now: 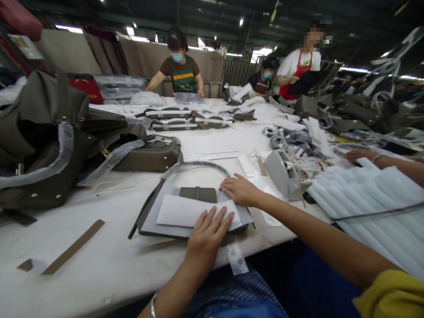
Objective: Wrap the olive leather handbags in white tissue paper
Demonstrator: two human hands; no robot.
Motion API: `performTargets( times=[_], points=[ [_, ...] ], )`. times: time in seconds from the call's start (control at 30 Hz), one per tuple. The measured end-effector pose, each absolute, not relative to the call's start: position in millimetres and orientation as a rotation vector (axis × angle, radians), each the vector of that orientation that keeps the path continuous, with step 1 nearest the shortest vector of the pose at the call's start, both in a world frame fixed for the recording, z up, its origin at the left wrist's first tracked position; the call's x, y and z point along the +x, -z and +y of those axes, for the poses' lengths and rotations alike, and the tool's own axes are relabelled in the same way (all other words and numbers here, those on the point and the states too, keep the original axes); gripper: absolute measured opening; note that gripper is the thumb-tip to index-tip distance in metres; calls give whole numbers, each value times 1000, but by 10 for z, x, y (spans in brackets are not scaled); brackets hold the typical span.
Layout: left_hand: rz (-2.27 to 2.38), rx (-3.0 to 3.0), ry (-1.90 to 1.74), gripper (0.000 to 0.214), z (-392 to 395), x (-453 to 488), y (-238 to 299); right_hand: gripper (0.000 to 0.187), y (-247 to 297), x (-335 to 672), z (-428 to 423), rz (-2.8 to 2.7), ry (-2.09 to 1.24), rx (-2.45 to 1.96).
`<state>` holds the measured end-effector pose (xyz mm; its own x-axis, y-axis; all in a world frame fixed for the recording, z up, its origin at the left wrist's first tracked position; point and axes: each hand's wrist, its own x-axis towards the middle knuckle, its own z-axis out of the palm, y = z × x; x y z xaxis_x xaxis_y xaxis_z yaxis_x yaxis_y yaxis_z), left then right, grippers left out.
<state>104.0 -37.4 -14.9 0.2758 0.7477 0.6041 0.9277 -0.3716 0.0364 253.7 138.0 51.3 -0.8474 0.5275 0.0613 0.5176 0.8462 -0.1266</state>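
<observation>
A dark olive-grey handbag [142,227] lies flat before me, its handle [207,164] wrapped in clear film and arching away. Thin translucent sheeting covers its face, and a brown flap with a strap [195,193] shows in the middle. Across the lower part of the bag rests a folded white padding sheet [179,212]. My left hand [207,240] lies on that sheet with fingers spread and extended. My right hand [241,190] touches the flap's right end, fingers stretched out, palm hidden. A clear tape strip [237,260] hangs below the bag over the table edge.
Olive bags [145,154] stand at left; brown strips [74,247] lie nearer. A grey tape dispenser [281,174], tape rolls [281,139] and stacked white padding [374,203] are at right. Another person's hand [359,155] reaches in there. Wrapped bags [174,119] and co-workers [183,73] are beyond.
</observation>
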Motion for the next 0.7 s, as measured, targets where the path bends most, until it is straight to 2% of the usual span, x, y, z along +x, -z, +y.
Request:
performTargets(
  times=[0.23,0.4,0.5,0.7],
  points=[
    [-1543,-2281,735,46,-402,1028,98,29,-353,3201,642,-2323,-164,-598],
    [-1552,-2314,727,47,-413,1020,63,43,-168,3508,-37,-2564,-135,-347],
    [-1557,-2325,715,50,-417,1023,52,38,21,3385,-137,-2657,-81,-322],
    [-1579,-2349,679,57,-417,1029,60,40,190,3210,-114,-2566,-122,-278]
  ],
)
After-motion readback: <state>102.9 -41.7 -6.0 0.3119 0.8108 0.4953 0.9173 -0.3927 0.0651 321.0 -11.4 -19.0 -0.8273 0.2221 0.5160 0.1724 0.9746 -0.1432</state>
